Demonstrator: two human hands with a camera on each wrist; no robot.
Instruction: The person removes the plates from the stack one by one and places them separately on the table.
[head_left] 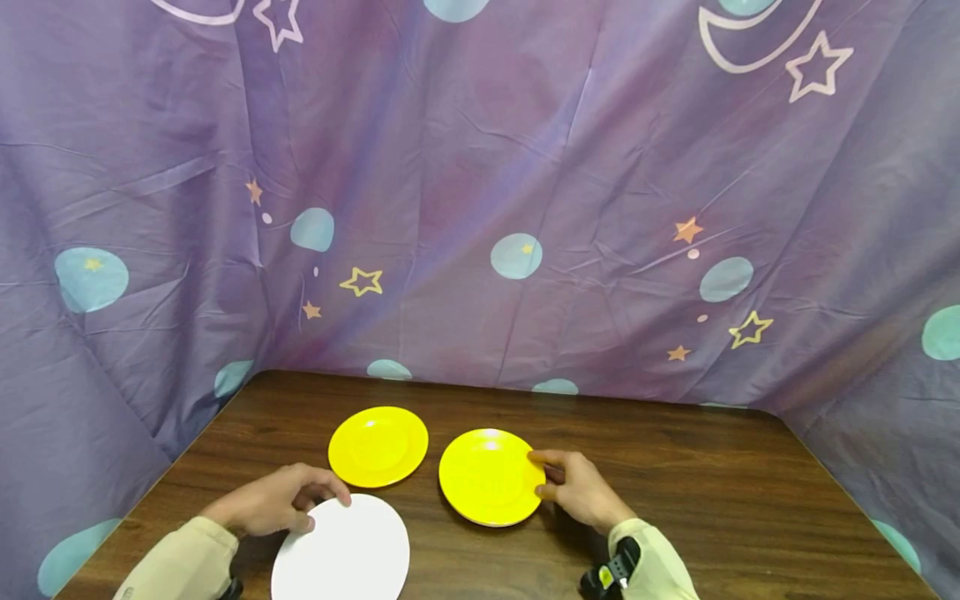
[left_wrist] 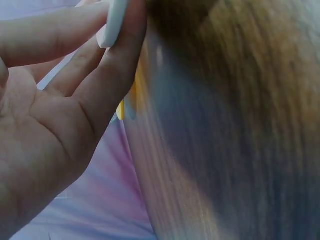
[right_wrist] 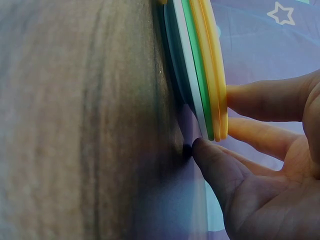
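Nearest, toward the left, the white plate (head_left: 345,554) has its near edge cut off by the head view, and the left hand (head_left: 281,500) pinches its far left rim between thumb and fingers. In the left wrist view that rim stands off the wooden table (head_left: 712,467); whether any other part touches the wood I cannot tell. A little farther and to the right sits a stack of plates (head_left: 491,477), yellow on top, with green and white rims showing below in the right wrist view. The right hand (head_left: 581,487) holds its right rim, thumb low against the white edge and fingers at the yellow. The relation that matters most: the stack lies right of the white plate and slightly beyond it, a bare strip of wood between them, the right hand being the nearer one to it. Both look round, so neither offers a long axis. Farther left lies a lone yellow plate (head_left: 378,447), just beyond the left fingertips. Behind everything hangs a purple cloth (head_left: 465,167).
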